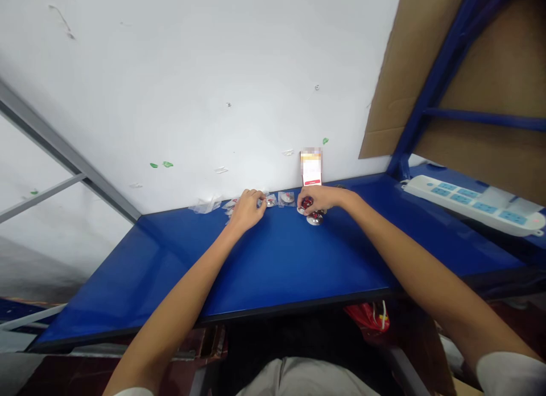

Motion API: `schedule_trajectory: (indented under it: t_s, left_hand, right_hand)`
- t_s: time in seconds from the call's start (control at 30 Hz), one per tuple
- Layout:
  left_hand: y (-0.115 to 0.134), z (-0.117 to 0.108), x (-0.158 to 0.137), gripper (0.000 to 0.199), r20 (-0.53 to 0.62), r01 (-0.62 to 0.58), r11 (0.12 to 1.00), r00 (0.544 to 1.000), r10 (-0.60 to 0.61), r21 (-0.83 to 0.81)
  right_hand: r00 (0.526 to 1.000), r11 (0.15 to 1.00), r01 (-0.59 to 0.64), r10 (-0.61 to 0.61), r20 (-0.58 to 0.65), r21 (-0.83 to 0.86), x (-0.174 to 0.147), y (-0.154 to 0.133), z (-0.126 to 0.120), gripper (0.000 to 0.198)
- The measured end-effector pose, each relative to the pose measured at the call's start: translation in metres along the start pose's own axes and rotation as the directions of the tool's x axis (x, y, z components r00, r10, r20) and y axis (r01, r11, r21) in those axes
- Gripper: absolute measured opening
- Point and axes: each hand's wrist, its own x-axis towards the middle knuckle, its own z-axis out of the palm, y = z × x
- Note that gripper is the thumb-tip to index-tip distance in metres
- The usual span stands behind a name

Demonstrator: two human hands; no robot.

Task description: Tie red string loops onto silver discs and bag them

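Observation:
On the blue table, my right hand [319, 197] is closed on a small round red-and-silver piece [306, 203], its fingertips gripping it from above. Just below that hand lies a second round silver piece [314, 219] with a red part, partly covered by the hand. My left hand [248, 208] has its thumb and fingers curled together at the edge of a small clear bag [270, 201] holding a silver and red piece. Between the hands rests another bagged silver piece [286, 198]. More bagged pieces [230, 205] show behind my left hand, partly hidden.
A phone [311, 169] with a lit screen leans on the white wall behind my right hand. Crumpled clear plastic [206, 205] lies at the back left. To the right are a white power strip [473, 203], a blue metal frame [439, 66] and cardboard [388, 94].

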Motion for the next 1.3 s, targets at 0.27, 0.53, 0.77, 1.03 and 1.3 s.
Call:
schedule_trajectory:
  t_s: [0.27,0.53,0.77,1.03,1.3]
  left_hand:
    - [-0.026,-0.008,0.002,0.016,0.030,0.058,0.996,0.998,-0.060,0.062]
    - [-0.029,-0.008,0.003,0.019,0.103,0.027,1.000,0.994,-0.026,-0.003]
    - [-0.032,-0.026,0.006,0.022,0.222,-0.044,0.999,0.974,0.049,-0.027]
    - [-0.044,-0.053,0.006,0.024,0.446,0.082,0.994,0.894,-0.043,-0.068]
    - [-0.038,-0.058,0.003,0.074,0.568,0.044,0.995,0.818,-0.085,0.085]
  right_hand:
    - [0.998,0.998,-0.055,0.056,0.039,-0.024,-0.004,-0.014,-0.002,0.065]
    - [0.993,0.997,-0.054,0.059,0.100,-0.052,-0.007,-0.012,-0.005,0.065]
    - [0.993,0.999,-0.050,0.050,0.104,-0.007,-0.008,0.005,-0.008,0.063]
    - [0.993,0.997,-0.068,0.065,0.097,0.030,-0.008,0.009,-0.010,0.060]
    - [0.999,0.998,-0.031,0.033,-0.030,0.055,-0.005,-0.006,-0.007,0.054]
